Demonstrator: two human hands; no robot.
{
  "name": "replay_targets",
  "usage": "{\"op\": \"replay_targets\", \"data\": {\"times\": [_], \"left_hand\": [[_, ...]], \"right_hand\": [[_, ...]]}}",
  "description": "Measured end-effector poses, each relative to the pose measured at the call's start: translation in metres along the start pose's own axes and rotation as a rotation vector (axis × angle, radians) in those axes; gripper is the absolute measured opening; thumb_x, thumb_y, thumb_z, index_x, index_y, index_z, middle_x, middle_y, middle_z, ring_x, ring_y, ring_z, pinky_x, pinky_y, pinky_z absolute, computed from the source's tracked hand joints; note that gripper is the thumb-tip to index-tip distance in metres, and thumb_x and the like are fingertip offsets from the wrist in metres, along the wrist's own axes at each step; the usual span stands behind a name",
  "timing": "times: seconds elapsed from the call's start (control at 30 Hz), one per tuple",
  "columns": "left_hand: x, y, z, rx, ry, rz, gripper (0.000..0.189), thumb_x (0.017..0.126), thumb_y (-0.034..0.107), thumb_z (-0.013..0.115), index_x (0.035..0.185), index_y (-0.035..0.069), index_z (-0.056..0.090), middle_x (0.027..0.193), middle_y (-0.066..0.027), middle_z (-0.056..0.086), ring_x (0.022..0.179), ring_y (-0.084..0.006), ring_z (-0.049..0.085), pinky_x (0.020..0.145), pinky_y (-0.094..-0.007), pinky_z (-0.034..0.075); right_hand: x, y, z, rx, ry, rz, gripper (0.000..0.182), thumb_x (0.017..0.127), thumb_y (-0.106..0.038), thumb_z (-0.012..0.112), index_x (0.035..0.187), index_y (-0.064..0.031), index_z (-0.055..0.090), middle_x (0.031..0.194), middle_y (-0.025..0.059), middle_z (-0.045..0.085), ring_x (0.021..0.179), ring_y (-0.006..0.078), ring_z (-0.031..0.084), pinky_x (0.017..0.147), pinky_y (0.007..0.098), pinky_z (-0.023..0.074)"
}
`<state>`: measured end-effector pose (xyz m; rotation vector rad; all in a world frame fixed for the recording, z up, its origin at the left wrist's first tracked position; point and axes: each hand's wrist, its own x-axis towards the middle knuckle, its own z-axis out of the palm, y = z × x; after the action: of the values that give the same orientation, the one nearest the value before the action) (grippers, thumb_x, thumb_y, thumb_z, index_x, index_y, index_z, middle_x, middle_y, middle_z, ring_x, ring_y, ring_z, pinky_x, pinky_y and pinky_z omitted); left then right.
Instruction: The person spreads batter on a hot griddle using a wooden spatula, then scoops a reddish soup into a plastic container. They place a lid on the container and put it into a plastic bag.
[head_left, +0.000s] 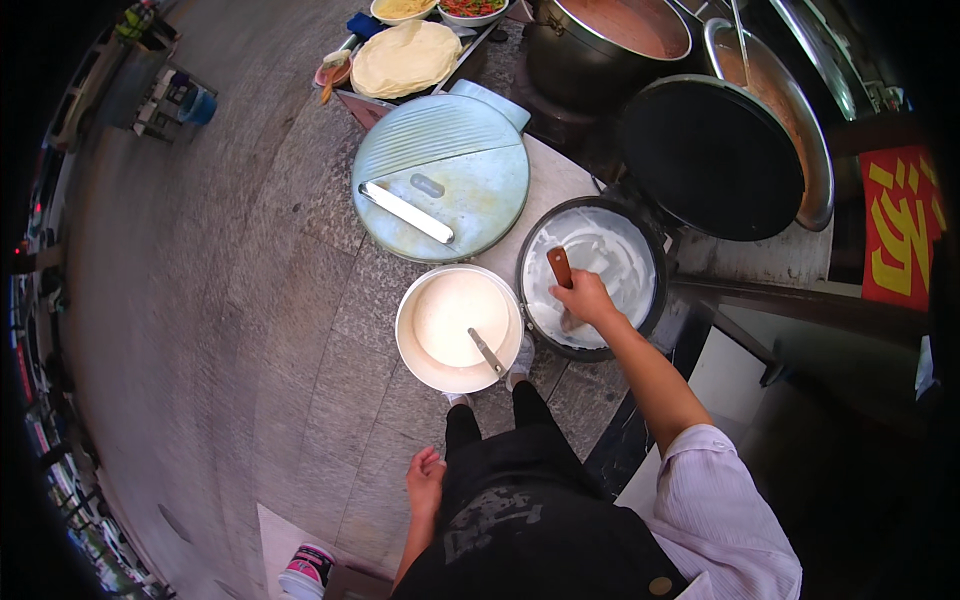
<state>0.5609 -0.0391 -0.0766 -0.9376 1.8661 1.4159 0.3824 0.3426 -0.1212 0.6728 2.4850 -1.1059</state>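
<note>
My right hand (587, 295) is closed around the wooden handle (559, 267) of a spatula or scraper over a round black griddle (658, 300). White batter (615, 244) coats the griddle in swirls. Just left of it stands a white pot (403, 334) of pale batter (457, 311), a metal-handled utensil (487, 352) leaning in it. Down beside the apron, my left hand (426, 478) hangs with nothing in it, fingers loosely curled and partly apart. The griddle's raised black lid or plate (709, 157) tilts behind, at the upper right.
A pale blue round appliance lid (480, 165) lies beyond the pot. Stacked flatbreads (406, 58) and bowls of chopped food (472, 6) sit farther off. A large pot (585, 71) and an oval steel pan (821, 180) hold brown contents. Pavement (285, 300) stretches left; a person (139, 24) is distant.
</note>
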Motion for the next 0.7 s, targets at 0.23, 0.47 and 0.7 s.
{"op": "replay_targets", "data": {"times": [0.23, 0.47, 0.7], "left_hand": [[0.001, -0.008, -0.003, 0.005, 0.013, -0.018, 0.037, 0.074, 0.006, 0.058, 0.11, 0.0, 0.051, 0.101, -0.0125, 0.058, 0.085, -0.0153, 0.057, 0.079, -0.0257, 0.044], [-0.001, 0.006, 0.005, -0.002, 0.034, -0.049, 0.039, 0.073, 0.005, 0.059, 0.111, 0.0, 0.051, 0.101, -0.0125, 0.058, 0.089, -0.0169, 0.057, 0.081, -0.0271, 0.044], [0.002, 0.009, 0.016, 0.047, -0.013, -0.026, 0.041, 0.073, 0.004, 0.06, 0.112, -0.001, 0.05, 0.102, -0.0134, 0.057, 0.091, -0.0177, 0.056, 0.082, -0.0275, 0.044]], "right_hand": [[0.02, -0.007, 0.031, 0.138, -0.037, 0.059, 0.029, 0.069, -0.027, 0.064, 0.072, 0.0019, 0.06, 0.059, 0.0144, 0.059, 0.057, 0.0267, 0.06, 0.057, 0.0359, 0.0463], [0.058, -0.014, 0.002, 0.527, 0.323, 0.074, 0.026, 0.076, -0.022, 0.064, 0.072, 0.0031, 0.058, 0.058, 0.0078, 0.058, 0.048, 0.0125, 0.058, 0.046, 0.0254, 0.0459], [0.031, 0.015, -0.007, 0.599, 0.186, 0.217, 0.026, 0.076, -0.021, 0.063, 0.071, 0.003, 0.057, 0.055, 0.0068, 0.057, 0.045, 0.0114, 0.057, 0.042, 0.0243, 0.046]]}}
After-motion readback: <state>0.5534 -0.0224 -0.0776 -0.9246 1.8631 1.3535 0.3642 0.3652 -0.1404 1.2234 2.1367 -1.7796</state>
